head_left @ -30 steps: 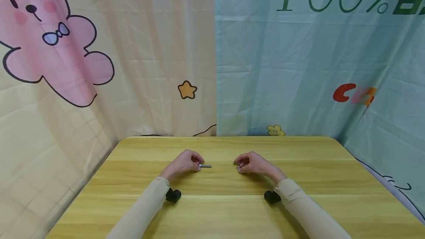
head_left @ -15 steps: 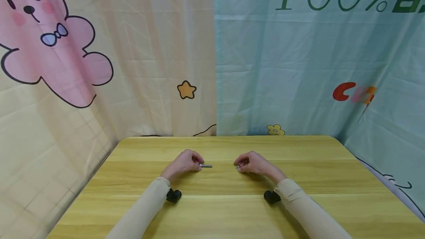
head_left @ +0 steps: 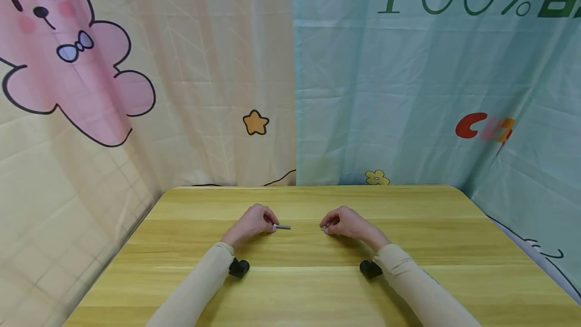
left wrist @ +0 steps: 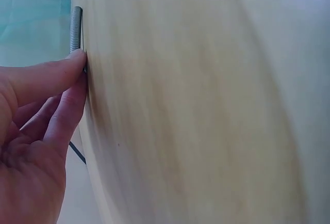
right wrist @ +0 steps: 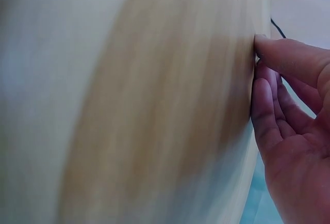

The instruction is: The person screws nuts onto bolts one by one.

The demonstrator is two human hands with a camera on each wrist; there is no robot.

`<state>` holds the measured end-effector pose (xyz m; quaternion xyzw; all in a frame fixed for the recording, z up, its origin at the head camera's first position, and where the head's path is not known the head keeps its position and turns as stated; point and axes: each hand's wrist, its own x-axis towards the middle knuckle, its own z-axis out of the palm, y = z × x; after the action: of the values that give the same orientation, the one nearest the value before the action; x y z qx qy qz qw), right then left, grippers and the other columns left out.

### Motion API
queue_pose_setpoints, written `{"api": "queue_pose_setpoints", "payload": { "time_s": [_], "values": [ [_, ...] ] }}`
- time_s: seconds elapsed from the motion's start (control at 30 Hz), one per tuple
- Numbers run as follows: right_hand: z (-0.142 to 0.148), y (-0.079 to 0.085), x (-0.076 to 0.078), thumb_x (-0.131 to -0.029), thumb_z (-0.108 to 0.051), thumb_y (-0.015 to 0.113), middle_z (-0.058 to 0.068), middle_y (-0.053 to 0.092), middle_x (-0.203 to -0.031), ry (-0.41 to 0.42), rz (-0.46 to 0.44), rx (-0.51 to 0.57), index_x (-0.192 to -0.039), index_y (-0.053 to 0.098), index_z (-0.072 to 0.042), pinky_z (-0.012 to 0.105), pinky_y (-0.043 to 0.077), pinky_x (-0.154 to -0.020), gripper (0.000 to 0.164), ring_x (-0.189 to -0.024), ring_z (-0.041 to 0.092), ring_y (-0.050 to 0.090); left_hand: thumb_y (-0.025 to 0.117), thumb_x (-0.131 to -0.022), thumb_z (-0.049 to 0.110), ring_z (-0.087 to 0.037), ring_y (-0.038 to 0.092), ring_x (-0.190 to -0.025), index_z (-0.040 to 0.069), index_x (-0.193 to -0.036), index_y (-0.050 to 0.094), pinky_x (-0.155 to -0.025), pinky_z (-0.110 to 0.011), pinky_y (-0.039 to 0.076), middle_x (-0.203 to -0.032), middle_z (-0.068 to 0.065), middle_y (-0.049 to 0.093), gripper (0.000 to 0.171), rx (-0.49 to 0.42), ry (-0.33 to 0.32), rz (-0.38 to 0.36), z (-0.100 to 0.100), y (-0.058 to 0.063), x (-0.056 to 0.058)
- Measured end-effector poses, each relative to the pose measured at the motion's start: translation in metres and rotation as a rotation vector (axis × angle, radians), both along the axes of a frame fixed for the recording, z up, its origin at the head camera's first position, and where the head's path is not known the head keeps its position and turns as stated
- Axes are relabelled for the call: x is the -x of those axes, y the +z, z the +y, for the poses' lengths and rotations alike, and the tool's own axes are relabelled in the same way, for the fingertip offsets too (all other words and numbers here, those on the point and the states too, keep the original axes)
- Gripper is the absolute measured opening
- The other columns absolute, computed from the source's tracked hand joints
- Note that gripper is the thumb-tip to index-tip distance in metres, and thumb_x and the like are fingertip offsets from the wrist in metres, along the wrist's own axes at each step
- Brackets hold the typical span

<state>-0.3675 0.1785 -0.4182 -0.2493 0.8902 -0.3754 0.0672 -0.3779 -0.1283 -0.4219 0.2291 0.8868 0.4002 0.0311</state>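
Note:
My left hand (head_left: 255, 221) pinches a grey metal bolt (head_left: 283, 227) between thumb and fingertips, low over the wooden table. In the left wrist view the threaded shank of the bolt (left wrist: 76, 25) sticks out past the thumb, while its other end is hidden by the fingers. To the right, across a short gap, my right hand (head_left: 347, 223) has a small silvery metal piece (head_left: 324, 228) between thumb and fingers. That piece is nearly covered in the right wrist view, where the thumb of the right hand (right wrist: 296, 110) meets the fingertips; I cannot tell its kind.
The light wooden table (head_left: 299, 291) spreads around both hands and ends at a back edge in front of printed curtains (head_left: 218, 64). Black camera mounts (head_left: 239, 268) sit at both wrists, below the cream sleeves.
My left hand and the bolt have drifted very slightly to the right. The right hand has stayed almost in place, with both grips unchanged.

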Motion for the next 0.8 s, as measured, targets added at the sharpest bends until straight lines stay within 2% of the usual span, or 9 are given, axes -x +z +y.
{"api": "queue_pose_setpoints", "payload": {
  "time_s": [0.4,0.6,0.8],
  "values": [
    [-0.0015,-0.0004,0.0,-0.088,-0.003,0.073,0.0,0.069,-0.085,-0.02,0.019,-0.01,-0.096,0.075,-0.005,0.025,0.05,-0.064,0.009,-0.072,0.011,0.056,0.074,-0.083,-0.004,-0.012,0.053,-0.07,0.002,-0.086,0.072,-0.063,-0.024,0.047,-0.078,-0.001,0.063,0.007,0.023,0.021,0.037,0.0039,0.0018,-0.0029],
    [-0.0005,0.0005,0.0006,-0.088,-0.002,0.072,-0.001,0.069,-0.085,-0.007,0.026,0.0,-0.096,0.075,-0.005,0.025,0.05,-0.064,0.009,-0.072,0.011,0.056,0.072,-0.086,-0.002,-0.013,0.052,-0.072,0.004,-0.086,0.071,-0.065,-0.025,0.046,-0.077,0.0,0.061,0.006,-0.005,0.058,0.019,0.0053,0.003,-0.0054],
    [-0.0003,0.0024,-0.005,-0.087,0.001,0.07,-0.002,0.068,-0.082,0.039,0.043,0.032,-0.095,0.074,-0.002,0.023,0.05,-0.063,0.01,-0.071,0.007,0.055,0.07,-0.088,-0.003,-0.013,0.059,-0.07,-0.002,-0.091,0.069,-0.063,-0.026,0.054,-0.077,-0.003,0.063,0.003,-0.082,0.057,-0.013,0.0059,0.0004,-0.0099]
  ]
}}
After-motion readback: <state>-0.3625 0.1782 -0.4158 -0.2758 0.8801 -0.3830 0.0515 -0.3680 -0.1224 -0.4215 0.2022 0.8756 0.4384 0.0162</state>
